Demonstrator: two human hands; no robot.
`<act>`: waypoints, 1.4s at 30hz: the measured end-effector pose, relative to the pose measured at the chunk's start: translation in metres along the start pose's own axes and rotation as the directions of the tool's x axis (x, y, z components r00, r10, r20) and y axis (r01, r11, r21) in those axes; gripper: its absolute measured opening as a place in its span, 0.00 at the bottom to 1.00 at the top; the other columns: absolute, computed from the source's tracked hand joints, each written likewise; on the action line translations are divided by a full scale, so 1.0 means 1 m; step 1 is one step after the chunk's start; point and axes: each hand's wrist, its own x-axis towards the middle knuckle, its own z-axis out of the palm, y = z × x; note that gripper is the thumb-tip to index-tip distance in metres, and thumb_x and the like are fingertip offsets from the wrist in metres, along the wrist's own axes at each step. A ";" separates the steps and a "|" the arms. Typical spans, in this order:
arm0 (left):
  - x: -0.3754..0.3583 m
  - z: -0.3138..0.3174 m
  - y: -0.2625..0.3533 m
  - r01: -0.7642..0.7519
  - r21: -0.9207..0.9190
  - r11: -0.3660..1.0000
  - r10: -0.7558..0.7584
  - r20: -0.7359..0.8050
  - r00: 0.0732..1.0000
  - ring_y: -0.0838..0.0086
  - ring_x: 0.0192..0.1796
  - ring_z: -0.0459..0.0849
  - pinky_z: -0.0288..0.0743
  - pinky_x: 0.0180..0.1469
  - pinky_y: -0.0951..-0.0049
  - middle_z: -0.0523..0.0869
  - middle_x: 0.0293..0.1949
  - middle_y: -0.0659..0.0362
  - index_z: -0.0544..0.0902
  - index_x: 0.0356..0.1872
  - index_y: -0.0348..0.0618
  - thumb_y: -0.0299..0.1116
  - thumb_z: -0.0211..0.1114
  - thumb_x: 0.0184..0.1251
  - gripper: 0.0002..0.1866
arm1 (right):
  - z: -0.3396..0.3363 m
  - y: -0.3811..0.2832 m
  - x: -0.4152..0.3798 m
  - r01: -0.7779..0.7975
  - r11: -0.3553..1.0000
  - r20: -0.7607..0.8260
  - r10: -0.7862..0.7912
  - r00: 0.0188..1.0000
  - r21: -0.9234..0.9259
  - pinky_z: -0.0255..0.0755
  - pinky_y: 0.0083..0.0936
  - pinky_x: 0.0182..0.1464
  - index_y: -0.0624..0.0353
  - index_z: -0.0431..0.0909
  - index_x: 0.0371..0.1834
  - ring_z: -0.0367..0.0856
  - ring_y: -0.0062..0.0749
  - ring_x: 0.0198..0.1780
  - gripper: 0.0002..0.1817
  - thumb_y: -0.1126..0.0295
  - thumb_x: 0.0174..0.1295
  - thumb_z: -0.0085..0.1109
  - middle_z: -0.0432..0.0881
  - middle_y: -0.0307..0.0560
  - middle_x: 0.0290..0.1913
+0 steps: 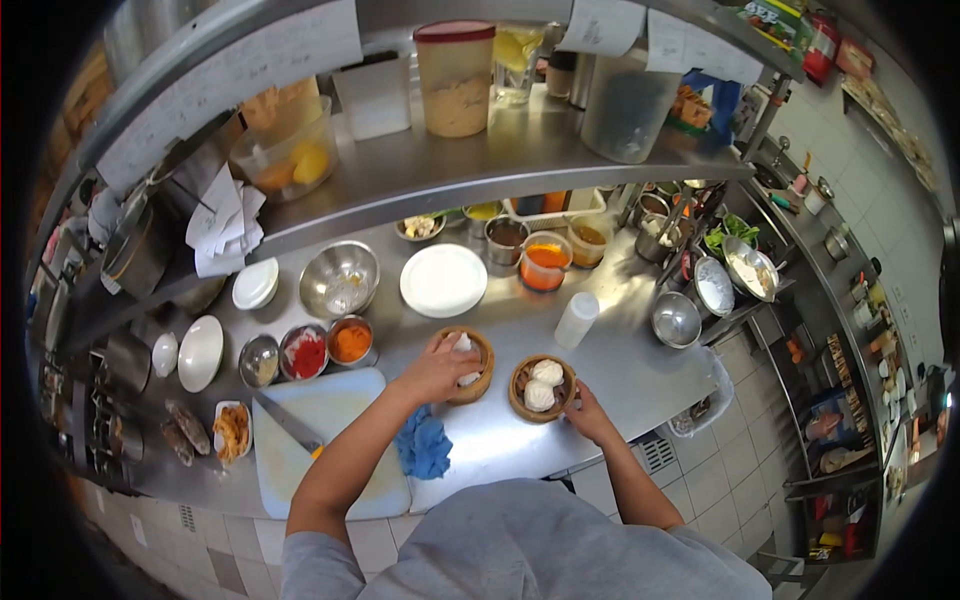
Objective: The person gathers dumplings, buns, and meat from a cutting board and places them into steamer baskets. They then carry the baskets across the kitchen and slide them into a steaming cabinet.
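Two round bamboo steamers sit side by side on the steel counter. The right steamer holds two white buns. My right hand has its fingers at that steamer's right rim. Over the left steamer reaches my left hand, its fingers inside the rim around white items, partly hidden by the hand. A crumpled blue cloth lies just below the left steamer.
A cutting board with a knife lies at left. Behind stand a white plate stack, metal bowls, a squeeze bottle and an orange sauce tub. A loaded shelf overhangs the counter.
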 end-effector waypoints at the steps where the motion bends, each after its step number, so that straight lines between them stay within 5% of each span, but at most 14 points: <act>1: 0.005 -0.003 0.001 -0.003 0.040 0.999 0.001 0.048 0.999 0.47 0.78 0.59 0.48 0.78 0.44 0.78 0.68 0.66 0.80 0.62 0.60 0.34 0.70 0.54 0.29 | 0.001 0.003 0.003 0.029 1.000 -0.005 -0.029 1.000 -0.003 0.64 0.39 0.71 0.67 0.56 0.76 0.71 0.52 0.70 0.41 0.66 0.61 0.64 0.72 0.66 0.67; 4: 0.018 -0.004 -0.003 -0.019 0.115 0.993 0.006 0.113 0.994 0.51 0.76 0.63 0.51 0.76 0.43 0.82 0.63 0.65 0.82 0.60 0.58 0.31 0.66 0.55 0.27 | 0.003 0.006 0.008 -0.041 0.994 0.003 0.041 0.999 0.103 0.63 0.38 0.72 0.68 0.57 0.75 0.70 0.52 0.70 0.40 0.67 0.61 0.64 0.72 0.65 0.67; 5: 0.022 -0.002 -0.005 -0.025 0.157 0.987 0.002 0.145 0.989 0.52 0.76 0.64 0.51 0.76 0.43 0.83 0.61 0.65 0.83 0.59 0.59 0.30 0.66 0.53 0.27 | 0.003 0.006 0.007 -0.032 0.991 0.006 0.031 0.999 0.130 0.73 0.36 0.64 0.66 0.57 0.76 0.78 0.47 0.62 0.41 0.67 0.60 0.65 0.73 0.62 0.67; 6: 0.025 -0.002 -0.007 -0.024 0.170 0.985 0.000 0.138 0.990 0.52 0.76 0.64 0.51 0.76 0.43 0.83 0.61 0.65 0.83 0.59 0.59 0.30 0.66 0.53 0.27 | -0.001 -0.004 0.004 -0.017 0.991 0.003 0.017 1.000 0.133 0.73 0.36 0.64 0.66 0.57 0.76 0.78 0.47 0.62 0.41 0.67 0.60 0.65 0.73 0.62 0.67; 9: 0.031 -0.003 -0.008 -0.032 0.179 0.983 -0.009 0.221 0.975 0.54 0.75 0.65 0.52 0.76 0.44 0.84 0.59 0.65 0.82 0.60 0.61 0.30 0.66 0.51 0.30 | -0.009 -0.026 -0.005 -0.149 0.972 0.075 0.137 0.988 0.182 0.81 0.27 0.37 0.59 0.54 0.78 0.86 0.30 0.40 0.43 0.66 0.61 0.65 0.73 0.56 0.67; 12: 0.033 -0.007 -0.008 -0.028 0.126 0.992 -0.005 0.258 0.966 0.52 0.74 0.64 0.52 0.76 0.46 0.82 0.61 0.63 0.82 0.60 0.59 0.35 0.69 0.48 0.31 | -0.017 -0.023 0.000 -0.252 0.946 0.160 0.222 0.962 0.204 0.81 0.25 0.39 0.57 0.53 0.79 0.86 0.31 0.41 0.42 0.57 0.66 0.63 0.75 0.52 0.64; 16: 0.037 -0.010 -0.006 0.006 0.108 0.994 -0.038 0.296 0.955 0.56 0.75 0.64 0.53 0.76 0.44 0.81 0.62 0.65 0.82 0.60 0.63 0.36 0.71 0.49 0.31 | -0.020 -0.027 0.011 -0.292 0.933 0.200 0.251 0.947 0.210 0.81 0.25 0.37 0.57 0.54 0.79 0.86 0.30 0.40 0.40 0.60 0.67 0.62 0.79 0.52 0.59; 24: 0.035 -0.001 -0.003 0.103 0.086 0.991 -0.117 0.168 0.979 0.58 0.69 0.70 0.58 0.74 0.46 0.80 0.63 0.59 0.79 0.63 0.57 0.42 0.71 0.52 0.32 | 0.006 -0.003 0.037 -0.105 0.992 -0.049 0.102 0.994 -0.064 0.78 0.24 0.23 0.63 0.67 0.66 0.84 0.29 0.26 0.27 0.67 0.65 0.61 0.83 0.51 0.44; 27: 0.032 0.000 0.001 0.127 0.081 0.989 -0.137 0.136 0.981 0.58 0.68 0.71 0.59 0.73 0.47 0.80 0.62 0.59 0.79 0.62 0.56 0.43 0.71 0.53 0.31 | 0.009 0.008 0.042 -0.073 0.997 -0.060 0.073 0.996 -0.004 0.77 0.26 0.22 0.65 0.69 0.64 0.83 0.31 0.25 0.26 0.65 0.65 0.62 0.83 0.52 0.43; 34: 0.031 -0.001 0.008 0.221 0.111 0.969 -0.238 0.172 0.956 0.56 0.66 0.73 0.61 0.71 0.48 0.80 0.60 0.53 0.79 0.61 0.45 0.47 0.70 0.53 0.33 | 0.009 0.041 0.039 0.061 0.970 -0.127 -0.093 0.988 -0.236 0.78 0.29 0.23 0.65 0.72 0.62 0.84 0.34 0.25 0.26 0.67 0.62 0.62 0.84 0.56 0.45; 37: 0.030 0.006 0.009 0.269 0.178 0.946 -0.292 0.117 0.949 0.54 0.66 0.74 0.63 0.70 0.51 0.80 0.58 0.48 0.79 0.59 0.39 0.49 0.69 0.53 0.34 | -0.001 0.037 0.020 0.014 0.963 -0.149 -0.055 0.987 -0.269 0.82 0.35 0.38 0.64 0.73 0.62 0.87 0.44 0.37 0.27 0.66 0.59 0.62 0.84 0.61 0.49; 39: 0.029 0.008 0.009 0.305 0.173 0.937 -0.316 0.040 0.948 0.53 0.66 0.74 0.64 0.69 0.53 0.81 0.57 0.45 0.79 0.57 0.37 0.48 0.69 0.55 0.32 | -0.009 0.034 0.011 0.046 0.936 -0.140 -0.101 0.985 -0.349 0.77 0.39 0.57 0.63 0.73 0.63 0.83 0.52 0.53 0.28 0.64 0.58 0.61 0.81 0.63 0.55; 42: 0.029 0.016 0.010 0.305 0.127 0.944 -0.290 -0.129 0.948 0.54 0.66 0.74 0.65 0.68 0.53 0.81 0.57 0.47 0.80 0.56 0.40 0.47 0.70 0.56 0.29 | -0.026 0.001 -0.008 -0.008 0.942 -0.054 -0.011 0.999 -0.336 0.68 0.39 0.67 0.62 0.73 0.64 0.76 0.55 0.63 0.29 0.63 0.58 0.60 0.79 0.63 0.59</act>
